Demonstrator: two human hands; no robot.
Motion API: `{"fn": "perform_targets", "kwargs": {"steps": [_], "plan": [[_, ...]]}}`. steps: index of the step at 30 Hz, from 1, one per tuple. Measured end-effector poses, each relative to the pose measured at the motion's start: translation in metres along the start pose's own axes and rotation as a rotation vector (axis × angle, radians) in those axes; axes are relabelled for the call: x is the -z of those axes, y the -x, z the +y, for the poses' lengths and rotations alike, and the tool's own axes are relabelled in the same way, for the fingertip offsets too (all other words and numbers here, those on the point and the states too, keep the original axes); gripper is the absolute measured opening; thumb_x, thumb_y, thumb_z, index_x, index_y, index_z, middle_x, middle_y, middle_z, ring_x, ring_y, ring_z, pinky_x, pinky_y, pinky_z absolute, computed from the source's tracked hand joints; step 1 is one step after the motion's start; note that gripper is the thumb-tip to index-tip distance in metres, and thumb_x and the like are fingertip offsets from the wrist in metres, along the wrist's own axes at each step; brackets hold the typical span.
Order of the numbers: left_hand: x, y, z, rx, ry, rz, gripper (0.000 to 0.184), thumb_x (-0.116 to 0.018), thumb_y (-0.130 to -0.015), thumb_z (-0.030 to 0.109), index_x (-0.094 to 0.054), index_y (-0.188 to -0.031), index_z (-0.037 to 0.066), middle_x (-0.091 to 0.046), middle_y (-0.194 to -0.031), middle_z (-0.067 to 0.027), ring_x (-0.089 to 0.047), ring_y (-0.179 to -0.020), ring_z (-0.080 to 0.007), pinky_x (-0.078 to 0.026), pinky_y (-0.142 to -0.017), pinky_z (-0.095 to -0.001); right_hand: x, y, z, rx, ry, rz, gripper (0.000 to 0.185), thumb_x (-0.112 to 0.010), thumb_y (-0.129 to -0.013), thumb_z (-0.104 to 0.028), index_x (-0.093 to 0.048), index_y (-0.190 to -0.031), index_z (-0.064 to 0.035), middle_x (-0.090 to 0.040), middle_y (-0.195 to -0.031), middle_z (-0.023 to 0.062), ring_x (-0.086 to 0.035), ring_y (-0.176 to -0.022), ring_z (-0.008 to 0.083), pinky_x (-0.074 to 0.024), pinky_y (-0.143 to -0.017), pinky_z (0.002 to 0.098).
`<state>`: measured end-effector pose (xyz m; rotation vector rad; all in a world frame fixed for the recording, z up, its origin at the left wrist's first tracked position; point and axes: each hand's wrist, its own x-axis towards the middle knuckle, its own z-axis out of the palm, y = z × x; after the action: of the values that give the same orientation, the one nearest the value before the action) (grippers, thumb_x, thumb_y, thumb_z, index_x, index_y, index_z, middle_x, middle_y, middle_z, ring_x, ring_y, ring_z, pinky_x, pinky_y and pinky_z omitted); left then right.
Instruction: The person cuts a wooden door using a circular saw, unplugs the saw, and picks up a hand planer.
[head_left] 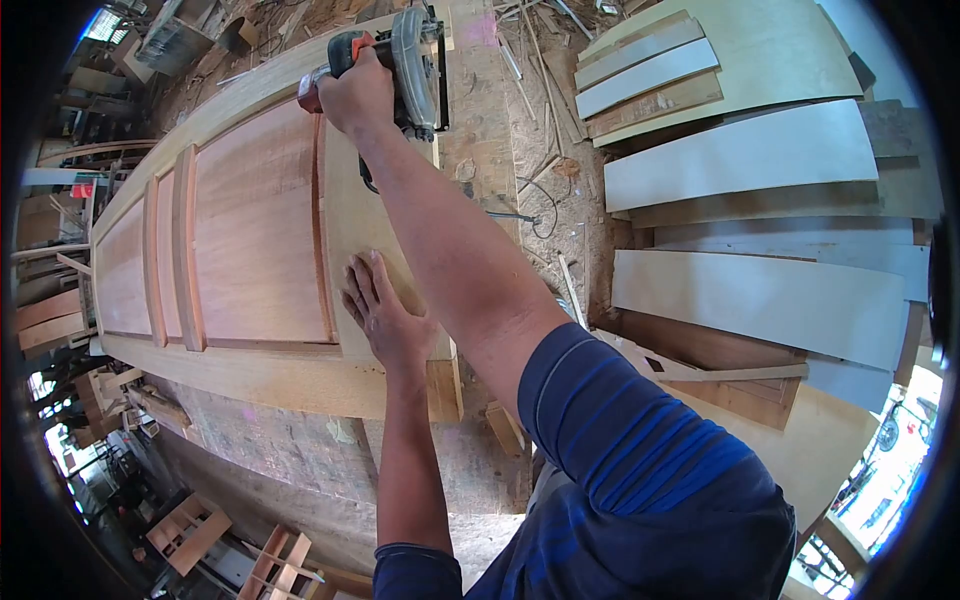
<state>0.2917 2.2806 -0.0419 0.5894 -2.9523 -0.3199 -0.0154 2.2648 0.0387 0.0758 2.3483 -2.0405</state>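
Note:
My right hand [358,95] is wrapped around the handle of a circular saw [412,75], which sits at the far end of a wooden door panel [255,215]. The saw rests along the panel's right-hand edge; its blade is hidden from view. Flat on the panel's pale end rail lies my left hand [388,318], its fingers spread and nothing in it. My right forearm reaches over the rail and covers part of it. Below the saw hangs a short stretch of dark cord [368,178].
The door panel lies on a worn workbench [480,130]. To the right, several white-faced boards [740,155] and plywood sheets are stacked. Wood scraps and sawdust [560,190] cover the floor between. Wooden frames [190,535] stand at the lower left.

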Motion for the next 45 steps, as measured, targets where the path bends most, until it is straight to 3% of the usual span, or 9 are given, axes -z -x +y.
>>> {"fn": "perform_targets", "kwargs": {"steps": [45], "plan": [[0.010, -0.003, 0.009, -0.020, 0.061, 0.015, 0.112, -0.090, -0.077, 0.042, -0.034, -0.167, 0.006, -0.029, -0.174, -0.0237, -0.022, -0.164, -0.0435, -0.016, -0.133, -0.0611, -0.003, -0.031, 0.000, -0.025, -0.029, -0.049, 0.053, -0.082, -0.084, -0.024, -0.060, -0.122, 0.0046, -0.074, -0.115, 0.0290, -0.072, -0.113, 0.0452, -0.0563, -0.101, 0.0485]]}}
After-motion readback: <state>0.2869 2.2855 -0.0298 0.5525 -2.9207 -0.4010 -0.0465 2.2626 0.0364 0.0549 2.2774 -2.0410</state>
